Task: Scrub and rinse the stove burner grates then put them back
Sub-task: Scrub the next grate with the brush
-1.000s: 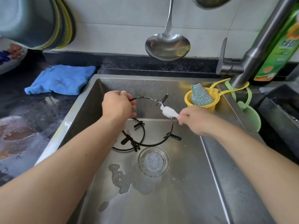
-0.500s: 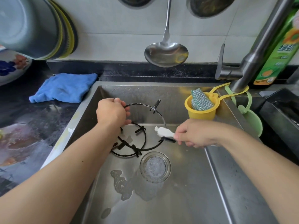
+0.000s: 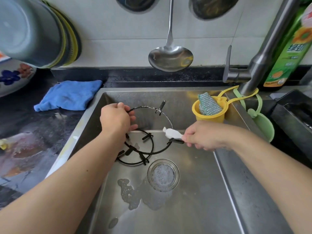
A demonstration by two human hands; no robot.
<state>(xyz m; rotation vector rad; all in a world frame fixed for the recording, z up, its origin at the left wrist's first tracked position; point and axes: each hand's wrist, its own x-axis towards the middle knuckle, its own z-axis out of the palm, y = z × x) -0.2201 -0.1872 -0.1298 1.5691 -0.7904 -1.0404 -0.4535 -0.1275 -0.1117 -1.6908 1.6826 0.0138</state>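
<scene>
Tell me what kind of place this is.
Most likely a home kitchen, at the sink: a stainless sink with a faucet, a ladle hanging on the tiled wall, and black burner grates being scrubbed in the basin.

Brushed stainless steel sink (image 3: 236,191), wet and dully reflective, matt black metal grates (image 3: 152,150), polished steel ladle (image 3: 170,59) at 12 o'clock, soft blue cloth (image 3: 69,95) at 10 o'clock, glossy dark speckled counter (image 3: 25,132), smooth yellow plastic cup (image 3: 209,115)
</scene>
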